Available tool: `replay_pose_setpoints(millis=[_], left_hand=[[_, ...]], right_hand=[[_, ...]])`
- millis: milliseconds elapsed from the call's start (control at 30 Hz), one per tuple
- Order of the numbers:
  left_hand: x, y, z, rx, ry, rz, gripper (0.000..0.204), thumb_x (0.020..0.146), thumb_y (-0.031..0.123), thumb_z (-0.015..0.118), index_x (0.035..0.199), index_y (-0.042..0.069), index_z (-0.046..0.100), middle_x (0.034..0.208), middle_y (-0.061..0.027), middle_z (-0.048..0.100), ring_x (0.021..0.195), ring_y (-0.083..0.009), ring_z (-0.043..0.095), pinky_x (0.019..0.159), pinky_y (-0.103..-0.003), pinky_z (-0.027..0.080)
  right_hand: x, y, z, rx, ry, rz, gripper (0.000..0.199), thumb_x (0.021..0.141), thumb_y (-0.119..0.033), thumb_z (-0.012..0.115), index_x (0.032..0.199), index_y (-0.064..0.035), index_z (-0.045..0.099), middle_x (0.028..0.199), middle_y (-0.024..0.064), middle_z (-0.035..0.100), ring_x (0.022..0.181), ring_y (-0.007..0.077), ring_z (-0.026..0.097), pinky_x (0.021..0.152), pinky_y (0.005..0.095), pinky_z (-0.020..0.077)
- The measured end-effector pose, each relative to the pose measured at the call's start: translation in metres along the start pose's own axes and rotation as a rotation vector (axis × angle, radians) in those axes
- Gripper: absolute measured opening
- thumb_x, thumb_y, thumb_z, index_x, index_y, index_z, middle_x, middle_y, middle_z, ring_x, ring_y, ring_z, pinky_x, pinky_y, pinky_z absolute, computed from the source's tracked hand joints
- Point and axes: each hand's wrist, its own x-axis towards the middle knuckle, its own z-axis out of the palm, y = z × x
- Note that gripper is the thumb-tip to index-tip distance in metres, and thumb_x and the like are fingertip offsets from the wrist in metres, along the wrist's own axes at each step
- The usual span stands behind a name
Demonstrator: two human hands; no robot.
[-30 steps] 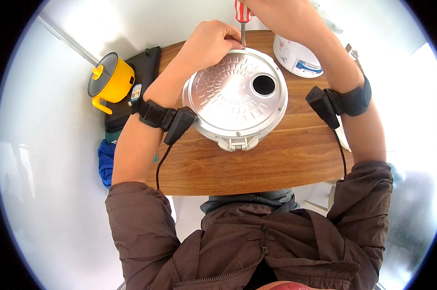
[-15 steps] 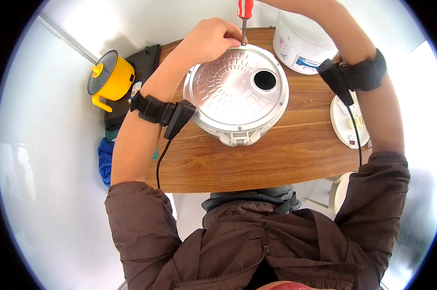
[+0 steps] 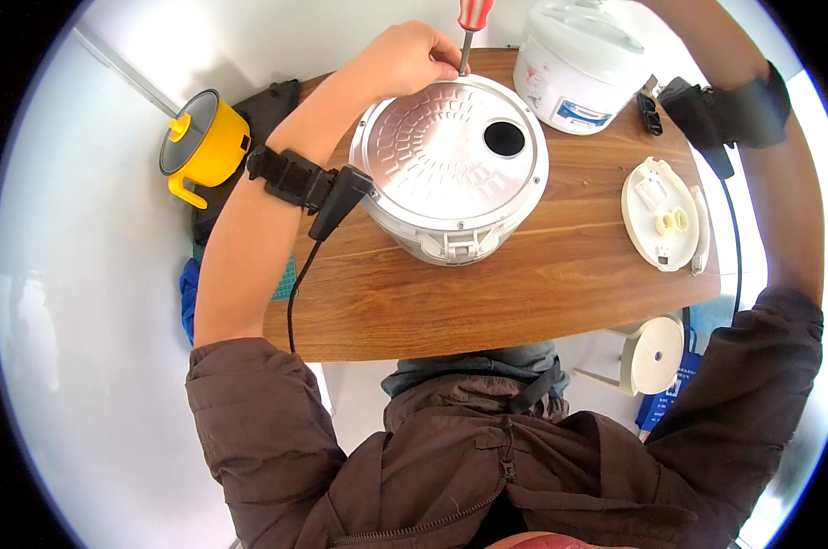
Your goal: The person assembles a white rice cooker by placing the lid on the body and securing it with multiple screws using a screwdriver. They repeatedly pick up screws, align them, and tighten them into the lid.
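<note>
My left hand (image 3: 416,57) is at the far rim of a round white cooker (image 3: 446,242). Its thumb and fingers are closed around the lower shaft of a screwdriver (image 3: 474,13) with a red and white handle. The screwdriver stands nearly upright, tip at the rim; its handle's top is cut off by the picture's edge. Dimpled silver metal (image 3: 423,156) covers the cooker's top, with a round dark hole (image 3: 504,139) at right and small screws around the rim. A latch (image 3: 462,245) faces me. My right forearm (image 3: 789,201) leaves through the upper edge, its hand out of sight.
A white rice cooker (image 3: 574,73) stands at the back right, a small black object (image 3: 649,114) beside it. An oval white cover (image 3: 638,220) holding small yellowish parts lies at right. At far left is a yellow pot (image 3: 217,146). A white stool (image 3: 656,357) stands below the table.
My right forearm has swung outward to the right, uncovering the rice cooker and the oval cover. My left hand stays at the rim by the screwdriver. The view has shifted slightly.
</note>
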Motion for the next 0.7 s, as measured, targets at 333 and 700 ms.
replay_pose_setpoints(millis=[333, 700], left_hand=[[0.006, 0.008, 0.001, -0.032, -0.047, -0.011, 0.019, 0.091, 0.009, 0.072, 0.107, 0.004, 0.081, 0.094, -0.0092, 0.078, 0.087, -0.0168, 0.071, 0.084, -0.032, 0.056], [-0.018, -0.01, -0.006, -0.039, -0.016, -0.077, 0.019, 0.09, 0.013, 0.075, 0.105, 0.002, 0.08, 0.094, -0.0111, 0.077, 0.083, -0.0203, 0.071, 0.081, -0.034, 0.056]], right_hand=[[-0.004, -0.012, -0.005, -0.058, -0.078, 0.223, 0.043, 0.104, -0.035, 0.057, 0.132, -0.0022, 0.054, 0.116, 0.0254, 0.067, 0.109, 0.039, 0.065, 0.095, 0.0487, 0.0494], [0.01, -0.031, 0.003, -0.111, -0.092, 0.123, 0.047, 0.104, -0.032, 0.056, 0.134, 0.0028, 0.05, 0.114, 0.0242, 0.069, 0.106, 0.0388, 0.066, 0.094, 0.0485, 0.0505]])
